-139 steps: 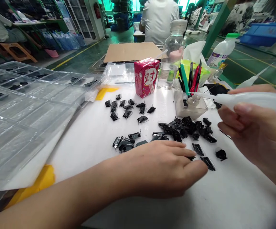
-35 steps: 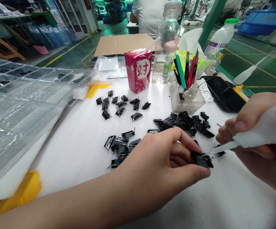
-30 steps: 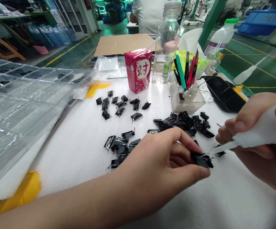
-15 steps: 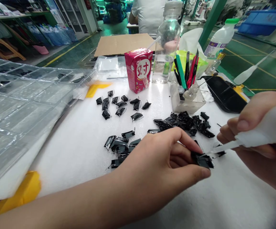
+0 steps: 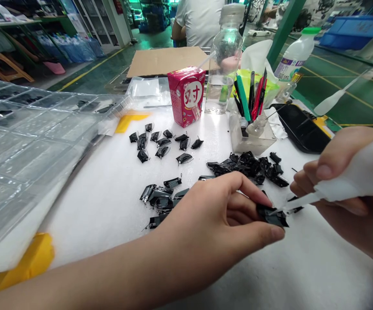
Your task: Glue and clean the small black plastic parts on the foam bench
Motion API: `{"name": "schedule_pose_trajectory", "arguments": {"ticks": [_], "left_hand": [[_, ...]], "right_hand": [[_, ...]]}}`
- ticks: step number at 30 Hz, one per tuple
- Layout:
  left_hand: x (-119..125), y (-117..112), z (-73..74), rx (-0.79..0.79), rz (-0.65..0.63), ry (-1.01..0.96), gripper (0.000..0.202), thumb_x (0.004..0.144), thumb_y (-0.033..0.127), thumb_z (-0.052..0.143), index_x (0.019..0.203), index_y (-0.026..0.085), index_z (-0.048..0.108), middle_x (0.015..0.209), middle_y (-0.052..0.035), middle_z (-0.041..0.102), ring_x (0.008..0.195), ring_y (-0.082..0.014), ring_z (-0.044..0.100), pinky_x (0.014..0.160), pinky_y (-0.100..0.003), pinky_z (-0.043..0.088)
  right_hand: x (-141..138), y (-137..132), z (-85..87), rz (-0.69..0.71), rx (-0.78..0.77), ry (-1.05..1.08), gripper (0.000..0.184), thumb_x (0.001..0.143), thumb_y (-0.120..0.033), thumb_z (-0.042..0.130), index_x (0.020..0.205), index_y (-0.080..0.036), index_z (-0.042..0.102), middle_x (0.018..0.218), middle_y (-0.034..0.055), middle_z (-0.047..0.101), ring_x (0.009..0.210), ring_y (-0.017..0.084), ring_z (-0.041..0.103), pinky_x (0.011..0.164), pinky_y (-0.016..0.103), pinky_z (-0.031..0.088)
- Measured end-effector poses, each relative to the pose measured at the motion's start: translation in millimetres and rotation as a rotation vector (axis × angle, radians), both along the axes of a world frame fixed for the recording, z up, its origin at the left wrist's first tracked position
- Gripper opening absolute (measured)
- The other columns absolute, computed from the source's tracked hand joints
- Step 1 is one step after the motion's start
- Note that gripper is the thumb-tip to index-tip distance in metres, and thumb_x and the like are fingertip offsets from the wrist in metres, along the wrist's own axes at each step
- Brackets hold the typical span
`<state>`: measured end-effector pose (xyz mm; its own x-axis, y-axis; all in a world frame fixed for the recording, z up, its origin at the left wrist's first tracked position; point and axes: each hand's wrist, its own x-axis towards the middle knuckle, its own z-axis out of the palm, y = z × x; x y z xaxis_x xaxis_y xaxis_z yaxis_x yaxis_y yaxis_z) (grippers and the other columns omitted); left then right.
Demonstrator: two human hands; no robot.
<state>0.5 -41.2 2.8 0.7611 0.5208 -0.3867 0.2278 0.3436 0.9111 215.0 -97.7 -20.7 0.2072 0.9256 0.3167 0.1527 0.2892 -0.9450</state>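
Note:
My left hand [image 5: 225, 215] pinches a small glossy black piece [image 5: 272, 216] between thumb and fingers. My right hand [image 5: 343, 181] is shut around a white squeeze bottle [image 5: 350, 185], whose thin nozzle [image 5: 299, 202] reaches the black piece. Whether the tip touches it, I cannot tell. Similar black pieces lie on the white foam sheet [image 5: 109, 215] in loose groups: a heap [image 5: 247, 165] beyond my fingers, a scattered group [image 5: 162, 144] further back, and a cluster [image 5: 157, 200] beside my left hand.
Stacked clear plastic trays [image 5: 28, 146] overhang the sheet's left side. Behind the pieces stand a pink drink carton [image 5: 186, 98], a water bottle [image 5: 225, 56], and a holder of cutters and tools [image 5: 252, 137]. A black tray [image 5: 300, 129] lies at right. A co-worker [image 5: 201, 21] sits beyond.
Earlier my left hand lay open over the pieces and the bottle was held away. Since then the hand has taken a piece and the nozzle has come to it. Lately only slight shifts appear.

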Motion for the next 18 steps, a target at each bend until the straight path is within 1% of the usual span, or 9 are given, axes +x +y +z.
{"name": "schedule_pose_trajectory", "arguments": {"ticks": [2,4,9,13,15,18], "left_hand": [[0.4,-0.5,0.1,0.005,0.003,-0.002,0.024,0.078,0.02,0.079,0.09,0.021,0.059,0.082,-0.001,0.074,0.074,-0.0137,0.066,0.066,-0.022,0.05],[0.4,-0.6,0.0,0.004,0.0,-0.007,0.023,0.078,0.02,0.079,0.09,0.021,0.059,0.082,-0.0009,0.074,0.074,-0.0135,0.066,0.067,-0.022,0.05],[-1.0,0.0,-0.1,-0.01,0.015,-0.008,0.023,0.078,0.019,0.079,0.089,0.022,0.059,0.081,0.0002,0.073,0.074,-0.013,0.066,0.067,-0.021,0.05],[-0.7,0.5,0.6,-0.005,-0.009,-0.012,0.023,0.078,0.019,0.079,0.088,0.022,0.059,0.082,-0.0002,0.074,0.074,-0.0135,0.067,0.067,-0.022,0.051],[0.0,0.7,0.5,-0.005,-0.01,-0.015,0.023,0.078,0.019,0.079,0.089,0.022,0.059,0.082,-0.0003,0.074,0.075,-0.0136,0.067,0.067,-0.022,0.051],[0.5,0.7,-0.2,-0.019,0.001,-0.021,0.024,0.077,0.02,0.08,0.089,0.022,0.059,0.081,0.0003,0.074,0.074,-0.0132,0.066,0.067,-0.022,0.05]], "right_hand": [[0.3,0.0,1.7,0.022,0.025,0.002,0.036,0.096,-0.047,0.054,0.07,-0.027,0.07,0.035,-0.0071,0.03,0.027,0.013,0.034,0.039,0.036,0.036],[1.9,1.3,2.3,0.034,0.028,0.009,0.036,0.096,-0.046,0.055,0.07,-0.027,0.07,0.034,-0.0071,0.032,0.027,0.012,0.035,0.041,0.036,0.037],[1.7,4.3,1.5,0.047,0.024,0.018,0.036,0.097,-0.046,0.053,0.071,-0.027,0.07,0.035,-0.0066,0.032,0.028,0.012,0.035,0.037,0.034,0.033],[-1.1,3.1,2.0,0.027,0.024,0.032,0.036,0.097,-0.044,0.052,0.072,-0.027,0.071,0.037,-0.006,0.033,0.029,0.012,0.035,0.034,0.033,0.028],[-0.1,2.6,1.8,0.036,0.008,0.039,0.035,0.097,-0.044,0.053,0.072,-0.027,0.071,0.036,-0.0061,0.032,0.029,0.012,0.034,0.034,0.033,0.028],[4.6,2.5,-0.6,0.046,0.034,0.048,0.035,0.097,-0.046,0.055,0.074,-0.025,0.072,0.037,-0.0062,0.034,0.029,0.012,0.035,0.035,0.034,0.028]]}}
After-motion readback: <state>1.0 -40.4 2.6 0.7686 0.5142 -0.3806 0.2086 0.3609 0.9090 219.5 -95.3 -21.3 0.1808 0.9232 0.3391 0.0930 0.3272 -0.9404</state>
